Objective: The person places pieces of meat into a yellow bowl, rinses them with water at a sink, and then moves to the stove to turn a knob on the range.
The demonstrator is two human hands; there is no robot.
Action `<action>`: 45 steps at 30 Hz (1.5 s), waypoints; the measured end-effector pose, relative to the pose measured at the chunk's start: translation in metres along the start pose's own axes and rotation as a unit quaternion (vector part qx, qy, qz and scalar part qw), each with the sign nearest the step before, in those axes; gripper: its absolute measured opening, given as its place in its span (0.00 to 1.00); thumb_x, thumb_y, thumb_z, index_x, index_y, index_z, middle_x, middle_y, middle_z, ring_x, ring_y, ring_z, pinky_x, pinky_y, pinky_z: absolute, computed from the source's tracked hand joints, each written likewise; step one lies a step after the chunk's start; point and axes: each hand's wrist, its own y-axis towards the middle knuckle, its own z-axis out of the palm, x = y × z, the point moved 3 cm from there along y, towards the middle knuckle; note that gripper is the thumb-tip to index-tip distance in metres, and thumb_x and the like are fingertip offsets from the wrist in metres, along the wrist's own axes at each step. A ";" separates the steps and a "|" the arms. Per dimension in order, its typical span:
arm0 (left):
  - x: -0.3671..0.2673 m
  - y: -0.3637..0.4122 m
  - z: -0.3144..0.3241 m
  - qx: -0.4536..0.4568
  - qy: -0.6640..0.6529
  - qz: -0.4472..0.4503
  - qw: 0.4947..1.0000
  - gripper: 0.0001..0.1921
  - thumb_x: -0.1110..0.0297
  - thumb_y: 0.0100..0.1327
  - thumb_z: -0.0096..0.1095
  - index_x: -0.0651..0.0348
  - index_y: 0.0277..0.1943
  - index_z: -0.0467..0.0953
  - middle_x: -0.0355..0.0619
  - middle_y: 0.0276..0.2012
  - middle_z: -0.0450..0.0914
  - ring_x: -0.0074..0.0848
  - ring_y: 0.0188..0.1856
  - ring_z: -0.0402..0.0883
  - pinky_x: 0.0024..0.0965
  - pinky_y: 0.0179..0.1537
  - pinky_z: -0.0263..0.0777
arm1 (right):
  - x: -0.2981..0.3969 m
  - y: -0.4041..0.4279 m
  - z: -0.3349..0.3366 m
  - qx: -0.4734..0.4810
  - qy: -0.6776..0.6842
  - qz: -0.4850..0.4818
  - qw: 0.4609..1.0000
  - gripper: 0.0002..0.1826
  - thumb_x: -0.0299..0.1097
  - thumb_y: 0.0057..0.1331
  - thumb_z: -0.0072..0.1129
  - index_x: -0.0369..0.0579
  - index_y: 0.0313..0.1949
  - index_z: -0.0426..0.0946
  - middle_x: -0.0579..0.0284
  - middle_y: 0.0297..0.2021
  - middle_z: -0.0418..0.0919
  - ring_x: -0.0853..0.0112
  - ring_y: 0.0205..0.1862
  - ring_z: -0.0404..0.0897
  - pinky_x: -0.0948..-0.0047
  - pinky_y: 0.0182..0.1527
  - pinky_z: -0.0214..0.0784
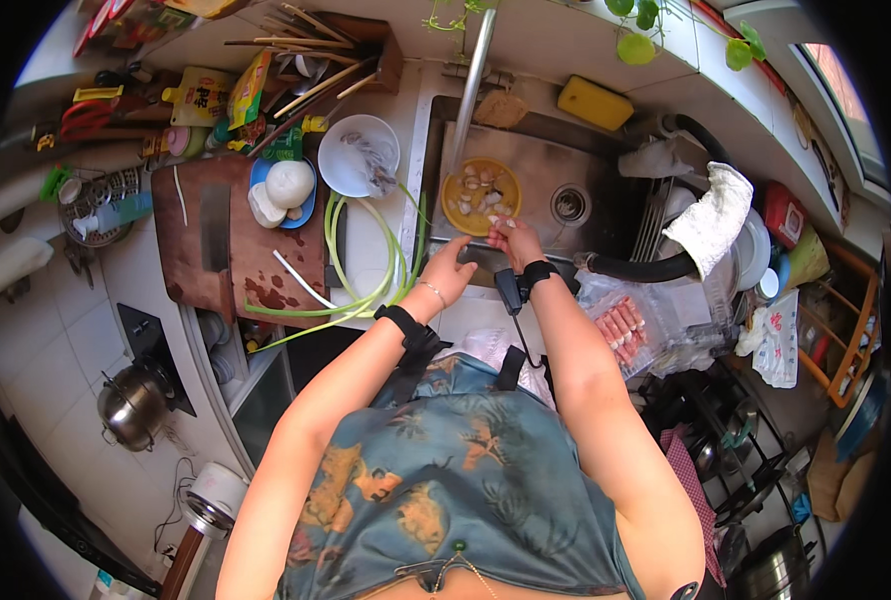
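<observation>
In the steel sink [603, 161] sits a yellow bowl [449, 212] holding several small pale pieces [484, 177] that look like garlic cloves. My right hand [517, 241] is at the bowl's near right rim, its fingertips pinched on a similar small pale piece [501, 221]. My left hand [445, 276] hovers by the sink's front edge, thumb and fingers apart, with nothing visible in it. Long green onion stalks [397, 262] curl over the counter left of that hand. Above the bowl, the metal faucet [472, 86] reaches down; I cannot tell whether water runs.
A white bowl [333, 161] with a clear bag stands left of the sink. A wooden cutting board [258, 259] bears a blue dish [259, 171] with white rounds. At right lie a black hose [640, 268], a white cloth [714, 217] and packed meat rolls [622, 328].
</observation>
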 end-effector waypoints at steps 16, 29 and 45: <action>-0.006 -0.025 -0.013 0.026 -0.010 -0.020 0.999 0.26 0.73 0.57 0.54 0.65 0.59 0.57 0.53 0.53 0.68 0.22 0.34 0.76 0.24 0.40 0.68 | -0.013 0.053 -0.002 -0.036 -0.064 0.005 0.997 0.38 0.23 0.53 0.53 0.42 0.62 0.47 0.52 0.50 0.67 0.59 0.50 0.69 0.64 0.51 0.64; 0.000 -0.027 -0.018 0.049 -0.043 -0.044 0.997 0.27 0.77 0.58 0.52 0.62 0.60 0.55 0.55 0.55 0.64 0.21 0.38 0.76 0.23 0.42 0.68 | -0.034 0.092 0.015 -0.089 -0.757 -0.076 0.643 0.37 0.33 0.53 0.44 0.48 0.63 0.45 0.46 0.64 0.40 0.55 0.66 0.40 0.48 0.63 0.31; 0.023 -0.038 -0.020 0.016 -0.128 -0.037 0.991 0.27 0.74 0.57 0.54 0.62 0.59 0.56 0.55 0.51 0.68 0.23 0.35 0.76 0.25 0.42 0.68 | -0.015 0.090 0.013 -0.077 -0.737 -0.130 0.659 0.27 0.32 0.57 0.42 0.55 0.58 0.58 0.44 0.52 0.66 0.57 0.53 0.68 0.60 0.52 0.60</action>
